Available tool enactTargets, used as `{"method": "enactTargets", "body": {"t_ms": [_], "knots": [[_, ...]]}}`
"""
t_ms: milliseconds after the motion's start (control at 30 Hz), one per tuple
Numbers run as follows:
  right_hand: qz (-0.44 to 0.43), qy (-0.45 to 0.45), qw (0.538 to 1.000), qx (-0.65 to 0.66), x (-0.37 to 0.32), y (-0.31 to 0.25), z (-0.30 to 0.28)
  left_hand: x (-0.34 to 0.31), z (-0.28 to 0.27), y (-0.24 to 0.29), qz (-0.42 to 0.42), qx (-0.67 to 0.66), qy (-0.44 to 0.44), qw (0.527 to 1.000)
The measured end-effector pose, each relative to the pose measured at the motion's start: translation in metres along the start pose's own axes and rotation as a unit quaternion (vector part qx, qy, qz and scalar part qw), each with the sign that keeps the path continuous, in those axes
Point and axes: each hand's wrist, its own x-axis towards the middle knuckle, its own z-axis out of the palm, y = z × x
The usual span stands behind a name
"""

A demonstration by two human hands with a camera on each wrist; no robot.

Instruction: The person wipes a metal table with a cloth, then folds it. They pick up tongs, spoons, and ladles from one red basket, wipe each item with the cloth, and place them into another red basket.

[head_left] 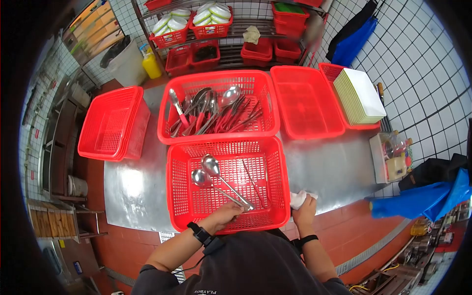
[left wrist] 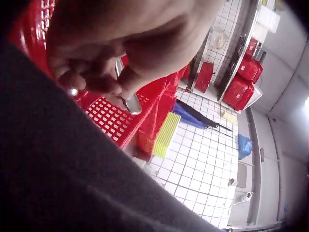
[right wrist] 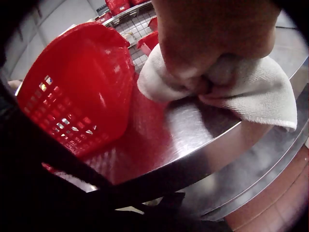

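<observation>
The left hand is over the near red basket, its fingers curled round the handle end of a ladle. A second ladle lies beside it, handle ends close together at that hand; in the left wrist view a metal handle shows by the thumb. A thin utensil rests in the basket's right half. Right of the basket, the right hand grips a white cloth; the right wrist view shows the cloth bunched under the fingers at the table edge.
Behind stands a red basket of spoons and red-handled utensils. Stacked red baskets are at left, an empty red tray and pale green-edged trays at right. A white bin of bottles stands at the table's right edge.
</observation>
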Motion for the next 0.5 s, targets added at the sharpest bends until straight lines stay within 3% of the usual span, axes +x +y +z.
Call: {"method": "enactTargets", "body": {"t_ms": [300,500], "knots": [[-0.012,0.036,0.999,-0.004,-0.002,0.004,0.006,-0.005,-0.001,-0.001,0.077,0.058,-0.005,0.995],[0.004,0.01,1.0,-0.009,0.0,0.005,0.007,0.021,-0.009,-0.008,0.104,0.079,-0.024,0.991]]}}
